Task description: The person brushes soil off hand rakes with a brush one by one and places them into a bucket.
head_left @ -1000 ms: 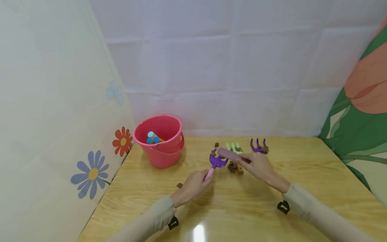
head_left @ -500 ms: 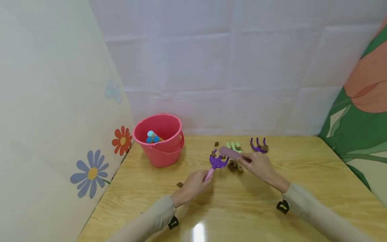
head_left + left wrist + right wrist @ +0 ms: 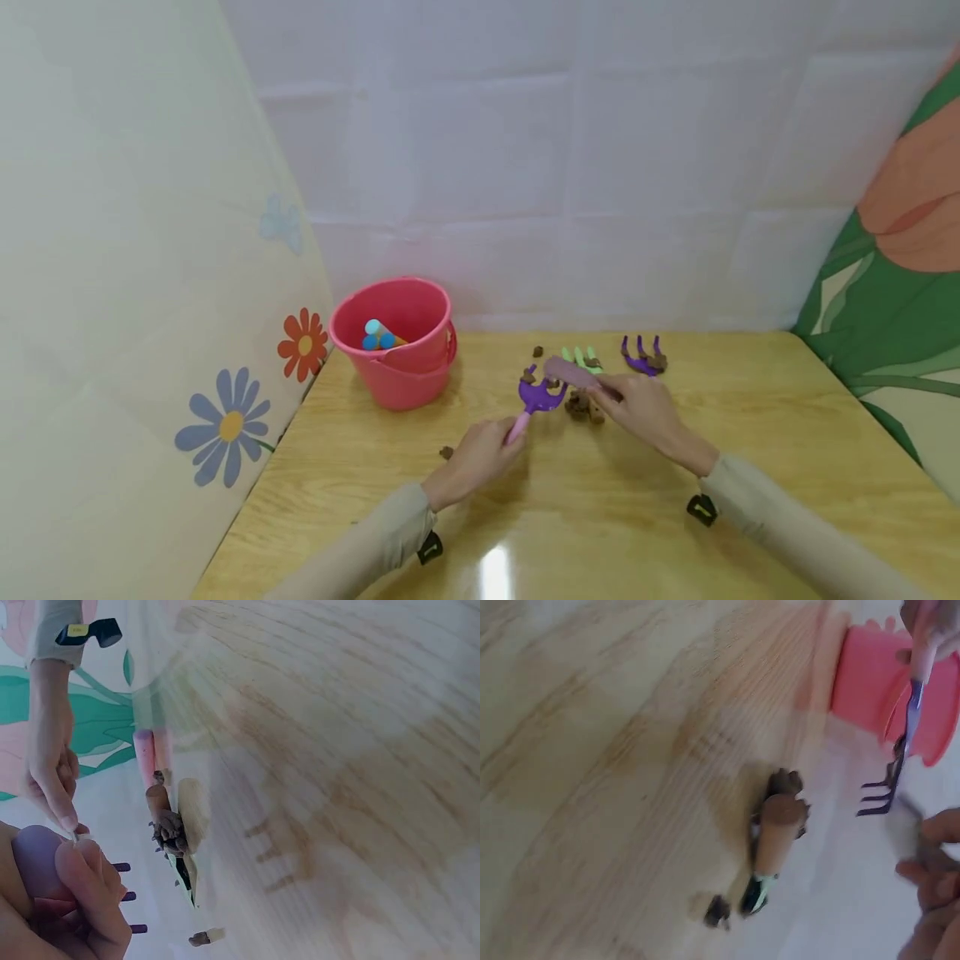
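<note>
Purple toy rake (image 3: pixel 538 395) with a pink handle, raised over the counter (image 3: pixel 585 517) to the right of a pink bucket (image 3: pixel 405 392); brown clumps (image 3: pixel 528 376) cling among its prongs. The left hand (image 3: pixel 478 462) has its fingers closed round the handle. The rake looks like light, stiff, smooth plastic, probably best held by that handle and kept level, since clumps could drop. Farther right of the bucket, the right hand (image 3: pixel 645 412), fingers curled, grips a flat mauve tool (image 3: pixel 572 372) close to the prongs; whether they touch is unclear, and the right wrist view blurs it. Also right of the bucket lie a green rake (image 3: pixel 581 358) and second purple rake (image 3: pixel 640 365), handles partly hidden. Inside the bucket, blue-ended sticks (image 3: pixel 372 342) show only their tops.
</note>
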Motion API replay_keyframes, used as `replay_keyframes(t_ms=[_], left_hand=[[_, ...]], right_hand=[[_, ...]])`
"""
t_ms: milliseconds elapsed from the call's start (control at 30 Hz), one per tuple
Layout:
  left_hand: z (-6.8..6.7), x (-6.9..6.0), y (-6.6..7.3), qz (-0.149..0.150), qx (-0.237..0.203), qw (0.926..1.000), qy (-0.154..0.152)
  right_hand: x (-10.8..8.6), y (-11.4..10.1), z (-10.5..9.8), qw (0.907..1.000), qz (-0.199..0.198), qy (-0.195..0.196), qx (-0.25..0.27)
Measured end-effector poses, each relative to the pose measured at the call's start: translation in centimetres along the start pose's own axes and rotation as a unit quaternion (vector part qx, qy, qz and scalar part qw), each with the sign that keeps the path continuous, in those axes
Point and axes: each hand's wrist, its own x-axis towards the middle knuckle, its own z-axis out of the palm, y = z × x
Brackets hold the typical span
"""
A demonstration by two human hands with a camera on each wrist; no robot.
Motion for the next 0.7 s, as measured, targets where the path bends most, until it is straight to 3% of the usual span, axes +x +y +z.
replay_keyframes(t_ms=[100,167,333,433,567,700], left_hand=[[-0.1,0.0,0.0,0.007,0.014,0.9999,0.004],[-0.1,0.0,0.0,0.008,0.018,0.9998,0.004],[-0.1,0.0,-0.2,0.003,0.009,0.9999,0.004],[0.0,0.1,-0.3,0.002,0.007,1.0000,0.003],[0.1,0.2,-0.2,0.005,0.007,0.9999,-0.005],[0.0,0.3,0.0,0.005,0.006,0.9999,-0.013]], right_hand=[[0.2,1.2,0.3,0.9985,0.005,0.036,-0.040],[0.2,1.1,0.2,0.9987,0.016,0.041,-0.026],[0.0,-0.4,-0.5,0.9948,0.034,-0.047,0.083],[0.3,-0.4,-0.6,0.9950,0.042,-0.067,0.061],[0.4,0.6,-0.7,0.9977,0.057,-0.029,-0.020],[0.1,0.9,-1.1,0.9987,0.051,-0.007,0.004]])
